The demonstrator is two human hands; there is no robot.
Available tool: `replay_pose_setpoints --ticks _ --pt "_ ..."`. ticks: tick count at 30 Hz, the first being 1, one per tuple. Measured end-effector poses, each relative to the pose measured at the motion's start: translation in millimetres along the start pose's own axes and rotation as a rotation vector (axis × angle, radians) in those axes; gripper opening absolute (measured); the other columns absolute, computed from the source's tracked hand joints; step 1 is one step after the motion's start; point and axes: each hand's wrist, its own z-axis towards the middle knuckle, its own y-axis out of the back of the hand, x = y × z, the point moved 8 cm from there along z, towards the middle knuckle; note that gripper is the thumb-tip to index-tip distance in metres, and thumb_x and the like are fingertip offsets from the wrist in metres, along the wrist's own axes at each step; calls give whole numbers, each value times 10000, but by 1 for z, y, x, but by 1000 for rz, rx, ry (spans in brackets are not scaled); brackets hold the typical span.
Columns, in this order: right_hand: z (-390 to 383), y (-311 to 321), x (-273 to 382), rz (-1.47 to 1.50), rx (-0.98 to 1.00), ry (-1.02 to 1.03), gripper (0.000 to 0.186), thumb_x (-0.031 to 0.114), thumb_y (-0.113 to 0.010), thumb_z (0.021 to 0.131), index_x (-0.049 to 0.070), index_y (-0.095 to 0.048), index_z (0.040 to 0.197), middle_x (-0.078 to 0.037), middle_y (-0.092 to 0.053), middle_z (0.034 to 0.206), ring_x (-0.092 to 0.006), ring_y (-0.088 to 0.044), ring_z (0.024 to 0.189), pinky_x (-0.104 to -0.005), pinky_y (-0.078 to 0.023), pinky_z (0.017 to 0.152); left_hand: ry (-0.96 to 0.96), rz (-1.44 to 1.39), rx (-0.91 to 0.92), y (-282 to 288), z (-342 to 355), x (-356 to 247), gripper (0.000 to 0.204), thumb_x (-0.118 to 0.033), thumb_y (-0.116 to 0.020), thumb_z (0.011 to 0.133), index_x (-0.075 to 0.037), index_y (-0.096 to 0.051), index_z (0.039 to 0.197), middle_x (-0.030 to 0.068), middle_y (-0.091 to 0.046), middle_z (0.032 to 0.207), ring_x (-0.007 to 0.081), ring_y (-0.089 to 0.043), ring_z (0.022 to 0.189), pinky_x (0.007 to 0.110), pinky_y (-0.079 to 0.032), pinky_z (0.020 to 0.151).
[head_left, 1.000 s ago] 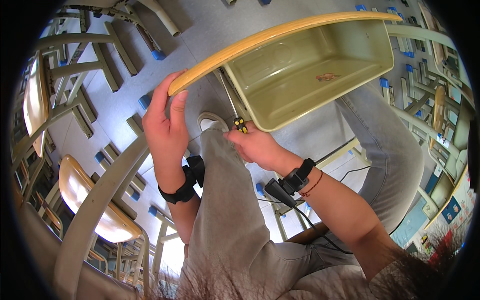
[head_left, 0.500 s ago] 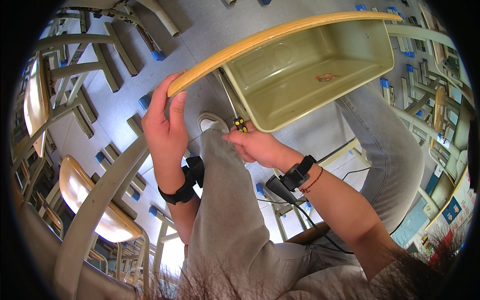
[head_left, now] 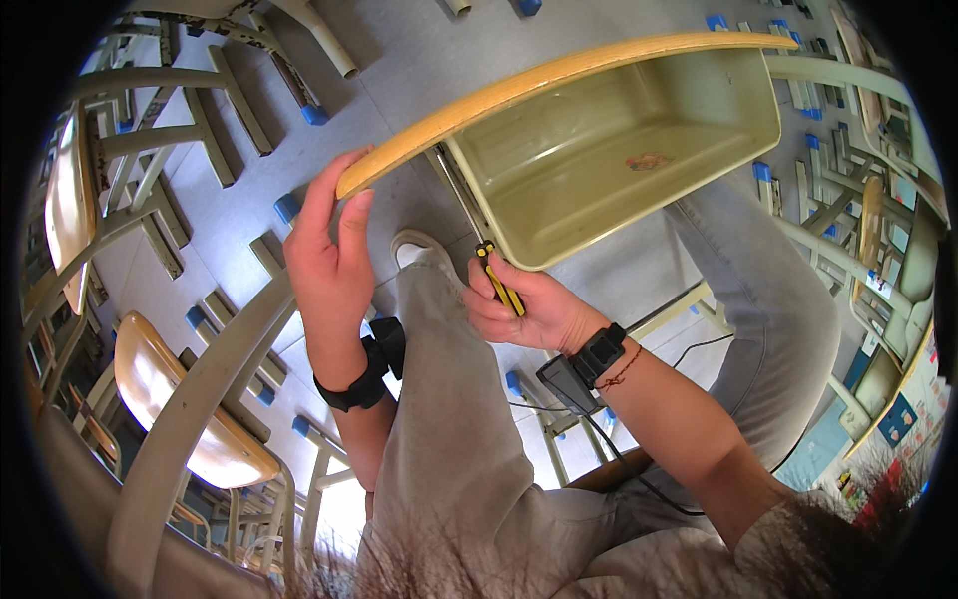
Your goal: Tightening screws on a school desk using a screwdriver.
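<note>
A school desk with a wooden top [head_left: 559,78] is tilted in front of me, its beige drawer-like compartment [head_left: 619,150] facing me. My left hand [head_left: 331,240] grips the left end of the wooden top, thumb on the near side and fingers over the far side. In my right hand [head_left: 534,304] is a screwdriver [head_left: 504,285] with a yellow and black handle. Its long shaft runs up along the left outer side of the compartment toward the underside of the top. The screwdriver's tip is hard to make out there.
Wooden chair seats [head_left: 190,399] on metal frames crowd the left. More desk and chair legs with blue feet [head_left: 763,185] stand at the right. A pale metal tube [head_left: 210,419] curves close by my left forearm. A black cable [head_left: 639,464] hangs near my right wrist.
My right hand has turned and shifted slightly right and down, so more of the screwdriver's handle shows. The desk top has dipped a little; my left hand keeps its hold.
</note>
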Motion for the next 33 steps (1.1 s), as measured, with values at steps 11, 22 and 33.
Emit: replay_pose_setpoints --ticks 11,22,33 --pt "5 1 6 -460 -580 142 407 316 -508 1040 160 -373 690 53 -322 545 -71 -266 449 -250 -219 438 26 22 -8 0 -2 1 284 -97 -557 999 -18 -605 1267 33 -665 1084 103 -548 941 237 -429 879" --pt "9 -19 -2 97 221 -58 348 415 -515 1024 98 -447 896 26 -371 822 -41 -373 594 -186 -285 462 21 20 8 -2 -1 3 281 -105 -552 1006 -12 -600 1267 42 -667 1097 105 -559 950 237 -430 883" --pt "24 -3 -6 29 38 -183 270 306 -510 1046 172 -438 822 93 -271 596 -32 -253 478 -195 -206 429 3 -8 -7 0 -1 3 282 -96 -549 1008 1 -594 1270 49 -661 1126 117 -570 1000 248 -428 912"
